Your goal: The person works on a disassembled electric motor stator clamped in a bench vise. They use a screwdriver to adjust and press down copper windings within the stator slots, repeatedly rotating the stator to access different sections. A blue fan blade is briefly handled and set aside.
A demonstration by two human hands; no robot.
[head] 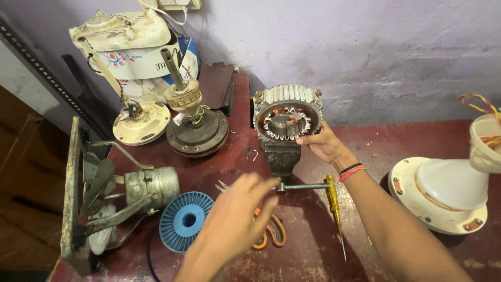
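A round metal motor stator (288,112) with copper windings sits on top of a dark bench vise (282,156). My right hand (323,143) grips the stator's lower right rim, thumb on its face. My left hand (237,214) hovers blurred over the vise's steel handle bar (305,186), fingers spread and curled, holding nothing I can see. A yellow-handled screwdriver (334,206) lies just right of the bar, under my right forearm. Orange-handled scissors (271,232) lie partly hidden beneath my left hand.
A blue plastic spool (183,219) lies left of my left hand. A small exhaust fan motor with blades (125,193) stands at the left edge. Ceiling fan motor parts (195,122) stand behind, and a white fan housing (449,193) sits at the right.
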